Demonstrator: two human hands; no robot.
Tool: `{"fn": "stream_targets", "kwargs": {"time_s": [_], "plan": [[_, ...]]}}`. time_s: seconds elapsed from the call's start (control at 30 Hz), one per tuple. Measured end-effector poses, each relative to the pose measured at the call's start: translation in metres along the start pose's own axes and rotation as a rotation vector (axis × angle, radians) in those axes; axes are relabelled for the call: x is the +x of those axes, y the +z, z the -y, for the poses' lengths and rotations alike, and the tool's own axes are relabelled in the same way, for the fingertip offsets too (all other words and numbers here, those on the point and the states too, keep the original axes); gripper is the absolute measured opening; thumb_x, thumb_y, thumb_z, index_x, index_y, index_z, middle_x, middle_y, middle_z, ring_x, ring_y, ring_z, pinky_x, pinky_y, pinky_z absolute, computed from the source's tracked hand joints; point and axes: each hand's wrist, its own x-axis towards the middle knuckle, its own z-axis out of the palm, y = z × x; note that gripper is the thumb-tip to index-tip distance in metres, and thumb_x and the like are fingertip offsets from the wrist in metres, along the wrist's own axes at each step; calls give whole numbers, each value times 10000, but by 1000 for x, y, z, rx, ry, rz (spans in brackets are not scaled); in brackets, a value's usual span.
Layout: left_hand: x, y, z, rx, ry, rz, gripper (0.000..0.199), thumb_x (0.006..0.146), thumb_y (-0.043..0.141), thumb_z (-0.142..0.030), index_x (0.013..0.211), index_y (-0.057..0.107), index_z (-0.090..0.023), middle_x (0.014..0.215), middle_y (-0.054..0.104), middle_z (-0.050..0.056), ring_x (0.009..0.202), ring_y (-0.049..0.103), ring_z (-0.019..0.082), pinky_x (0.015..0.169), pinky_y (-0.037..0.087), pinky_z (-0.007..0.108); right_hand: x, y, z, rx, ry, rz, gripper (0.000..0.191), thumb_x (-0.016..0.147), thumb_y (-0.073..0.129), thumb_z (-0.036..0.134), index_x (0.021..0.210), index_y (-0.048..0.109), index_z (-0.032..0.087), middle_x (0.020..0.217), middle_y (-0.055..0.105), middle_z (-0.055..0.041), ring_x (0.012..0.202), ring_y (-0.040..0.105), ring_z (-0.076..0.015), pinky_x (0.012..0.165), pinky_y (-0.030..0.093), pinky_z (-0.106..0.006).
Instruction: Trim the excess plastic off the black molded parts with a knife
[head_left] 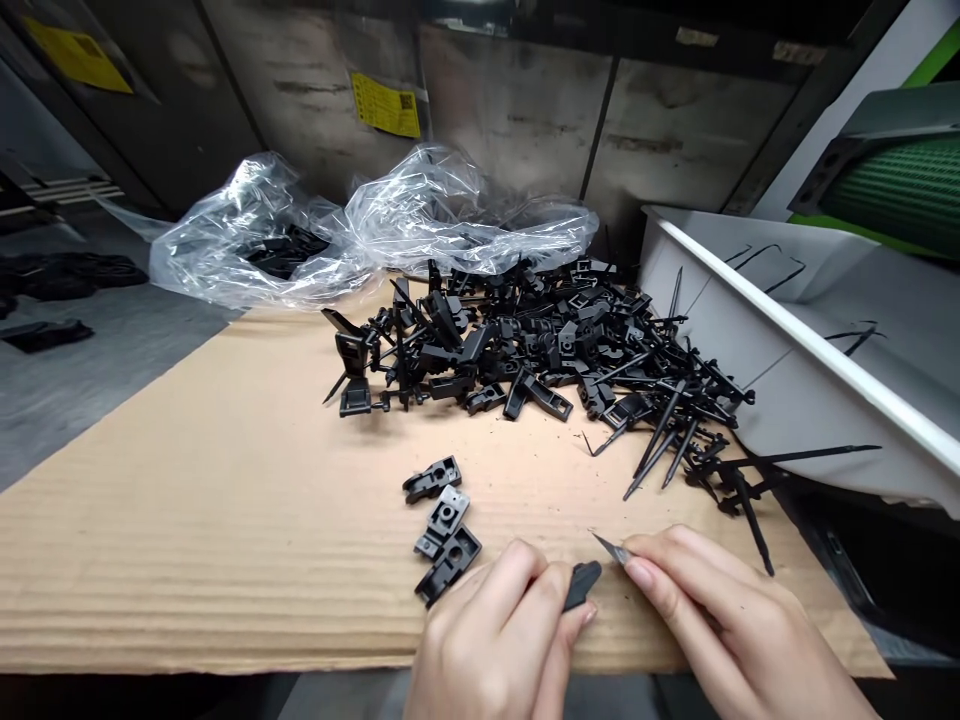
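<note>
My left hand (495, 640) pinches a small black moulded plastic part (581, 585) at the near edge of the cardboard sheet (210, 520). My right hand (742, 620) holds a small steel knife blade (611, 548) between its fingers, with the tip a little above and left of the plastic part. Just left of my left hand lie three black plastic clips (442, 525), separate from the heap. A large pile of black moulded parts on thin runners (540, 350) spreads across the sheet's far half.
A crumpled clear plastic bag (465, 215) with black parts inside lies behind the pile. A white-rimmed grey bin (795, 340) stands at the right, with runners overhanging it. Dented metal panels form the back. More black pieces (67, 275) lie on the floor at the left.
</note>
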Motion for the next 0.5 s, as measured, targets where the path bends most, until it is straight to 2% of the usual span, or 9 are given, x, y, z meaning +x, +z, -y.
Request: {"fn": "stream_targets", "kwargs": {"time_s": [0.13,0.23,0.3,0.4,0.43,0.5], "plan": [[-1,-2,0,7,-6,28,173,875,446,-117,858,616,-146,715,566,60,625,581,195,554,495,280,8,9,5,-68,49,-18,203,878,434,377,950,568,242,752,615,8,620,651,-120,522,529,-199],[0,-8,-1,-8,-18,117,198,874,423,-113,919,612,-147,766,585,71,665,601,199,591,504,279,17,12,5,-97,50,-16,202,898,387,308,874,575,236,727,589,6,569,632,-112,495,520,-209],[2,-14,-2,-32,-26,154,255,865,384,-84,1002,588,-152,820,607,74,691,621,187,616,509,255,18,10,3,-101,33,-17,208,899,367,244,913,574,226,759,598,-9,631,647,-116,531,530,-203],[7,-21,-3,-53,-60,97,324,850,369,-54,1127,499,-162,940,651,72,805,650,175,687,501,223,7,0,0,-171,-120,-90,279,903,345,200,1116,522,165,898,655,-67,830,664,-143,656,538,-185],[9,-21,-3,-64,-88,82,294,852,378,-61,1095,498,-174,933,663,56,811,653,171,687,494,217,1,-3,-1,-208,-187,-114,306,909,335,197,1163,496,144,924,668,-77,850,666,-146,680,534,-176],[13,-21,-2,-103,-150,91,171,862,395,-95,913,517,-203,811,665,14,718,648,162,609,475,216,-11,-8,-1,-276,-262,-120,333,918,327,203,1213,466,138,900,690,-65,761,684,-134,660,537,-160]]}}
